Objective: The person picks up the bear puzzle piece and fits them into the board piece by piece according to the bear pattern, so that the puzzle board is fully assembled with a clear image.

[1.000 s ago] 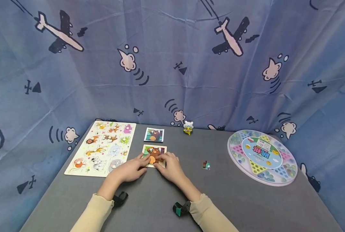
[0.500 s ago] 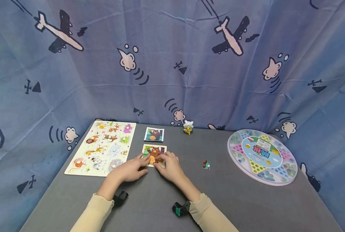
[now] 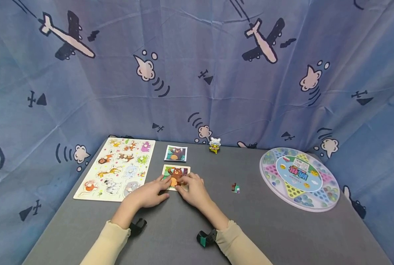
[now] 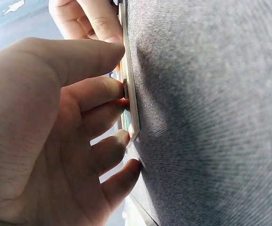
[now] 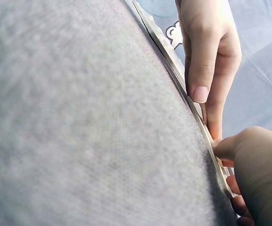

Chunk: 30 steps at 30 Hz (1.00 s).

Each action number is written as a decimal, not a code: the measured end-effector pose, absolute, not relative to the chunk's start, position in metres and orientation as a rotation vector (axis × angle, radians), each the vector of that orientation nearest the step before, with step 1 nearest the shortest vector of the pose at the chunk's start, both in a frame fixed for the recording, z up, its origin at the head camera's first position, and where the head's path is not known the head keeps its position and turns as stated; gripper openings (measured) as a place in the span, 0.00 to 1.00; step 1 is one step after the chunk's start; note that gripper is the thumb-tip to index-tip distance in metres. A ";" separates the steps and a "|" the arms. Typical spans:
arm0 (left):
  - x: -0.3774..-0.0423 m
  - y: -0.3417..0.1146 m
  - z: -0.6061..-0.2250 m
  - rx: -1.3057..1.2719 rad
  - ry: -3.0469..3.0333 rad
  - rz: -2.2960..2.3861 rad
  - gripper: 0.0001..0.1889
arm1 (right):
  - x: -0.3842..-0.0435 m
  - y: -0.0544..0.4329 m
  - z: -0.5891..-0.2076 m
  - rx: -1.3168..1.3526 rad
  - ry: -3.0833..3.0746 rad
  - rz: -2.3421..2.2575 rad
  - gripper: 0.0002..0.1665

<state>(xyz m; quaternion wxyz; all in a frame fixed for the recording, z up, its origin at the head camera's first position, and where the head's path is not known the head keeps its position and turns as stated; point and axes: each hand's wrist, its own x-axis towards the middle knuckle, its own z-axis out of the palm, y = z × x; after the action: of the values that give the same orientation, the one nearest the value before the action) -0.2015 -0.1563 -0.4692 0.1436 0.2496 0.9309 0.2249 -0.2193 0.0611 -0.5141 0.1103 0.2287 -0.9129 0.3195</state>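
A small square bear puzzle lies on the grey table, with both hands at its lower half. My left hand rests fairly straight fingers on its left side; the left wrist view shows the thumb by the board's edge. Curled over the lower right corner, my right hand grips there with thumb and fingers, hiding that part. In the left wrist view a thin piece stands slightly proud of the board under a fingertip. One loose jigsaw piece lies to the right.
Behind the puzzle lies a bear picture card. An animal peg board is at the left, close to my left hand. A small figurine stands at the back. At the right lies a round game board. Patterned curtains surround the table.
Hardly anything differs. Both hands stay at the puzzle, with only slight finger shifts; the loose piece and the other objects keep their places.
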 end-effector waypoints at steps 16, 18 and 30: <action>-0.196 -0.151 -0.466 0.686 2.698 0.633 0.29 | -0.219 0.059 -0.513 0.653 -2.676 0.924 0.05; -0.197 -0.151 -0.467 0.683 2.699 0.627 0.30 | -0.219 0.058 -0.513 0.649 -2.673 0.917 0.04; -0.202 -0.155 -0.476 0.743 2.656 0.693 0.30 | -0.220 0.058 -0.513 0.608 -2.670 1.007 0.06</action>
<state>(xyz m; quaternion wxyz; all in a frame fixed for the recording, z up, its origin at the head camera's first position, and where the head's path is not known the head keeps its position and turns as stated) -0.2018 -0.1548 -0.4759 0.1485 0.2584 0.9237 0.2409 -0.2199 0.0579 -0.5129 0.1119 0.2072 -0.9093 0.3430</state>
